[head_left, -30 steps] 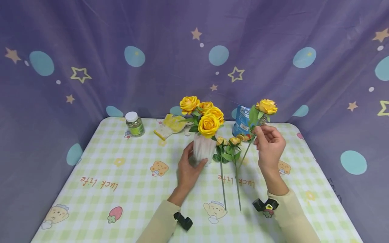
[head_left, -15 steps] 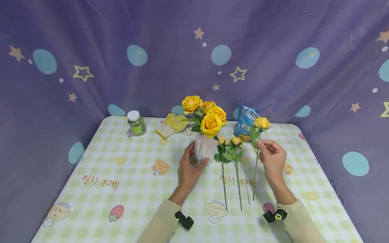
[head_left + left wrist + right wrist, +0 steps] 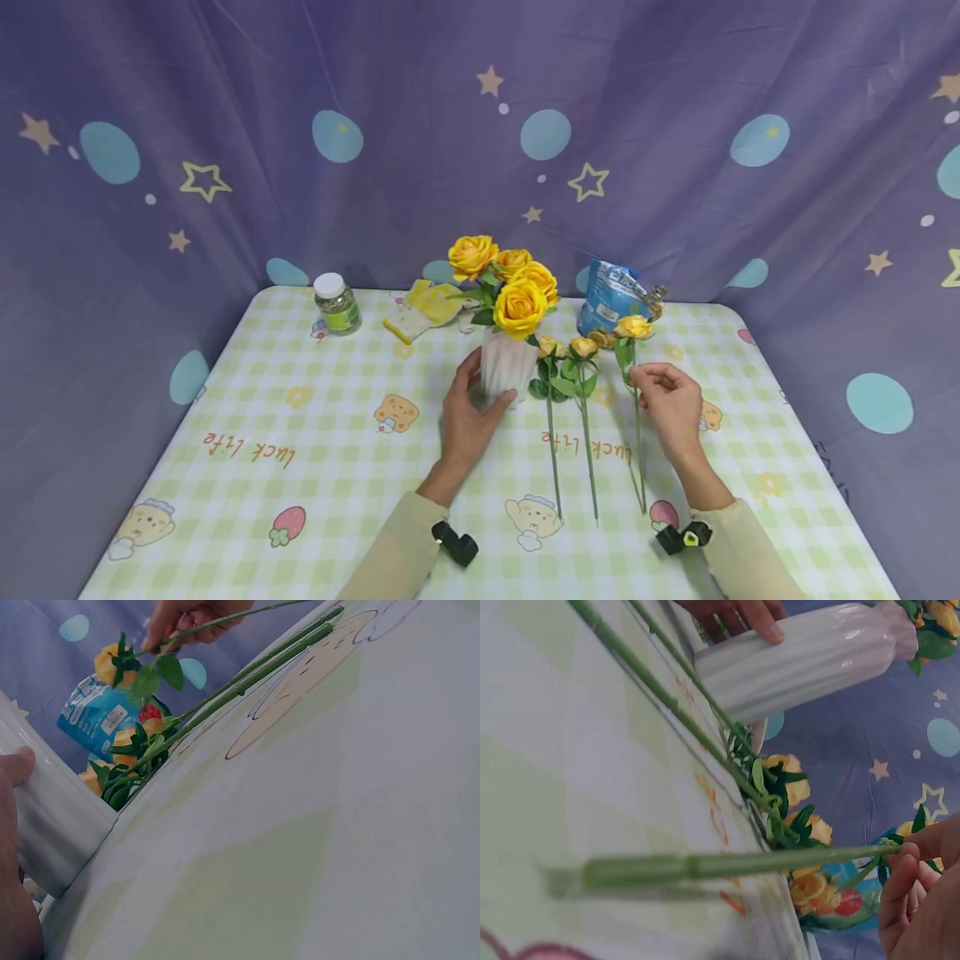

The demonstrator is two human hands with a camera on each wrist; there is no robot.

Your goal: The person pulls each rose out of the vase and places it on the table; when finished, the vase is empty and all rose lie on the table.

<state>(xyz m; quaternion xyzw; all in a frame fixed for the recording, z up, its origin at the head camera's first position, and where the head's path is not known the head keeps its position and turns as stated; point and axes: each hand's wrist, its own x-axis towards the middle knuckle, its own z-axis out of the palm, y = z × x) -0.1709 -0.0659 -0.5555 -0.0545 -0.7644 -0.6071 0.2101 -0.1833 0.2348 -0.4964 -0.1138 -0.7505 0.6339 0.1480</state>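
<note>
My left hand (image 3: 467,421) holds the white ribbed vase (image 3: 504,367) low on its side, with the thumb across the front. Several yellow roses (image 3: 520,308) with green leaves stand in the vase. On the right, my right hand (image 3: 670,408) pinches the stem of a single yellow rose (image 3: 633,327) just below its leaves. In the right wrist view this stem (image 3: 780,861) stretches over the tablecloth, its cut end blurred. Two more yellow roses, a left one (image 3: 551,347) and a right one (image 3: 583,348), lie side by side between the vase and my right hand, stems toward me.
A lidded jar (image 3: 337,305) stands at the back left, near a yellow-and-white glove (image 3: 426,308) behind the vase. At the back right is a blue snack bag (image 3: 609,296). A checked cloth (image 3: 337,492) covers the table, with a purple curtain (image 3: 420,192) behind.
My right hand has lowered the single rose and brought it toward me; its stem has swung nearly parallel to the two lying roses. The left hand stays on the vase.
</note>
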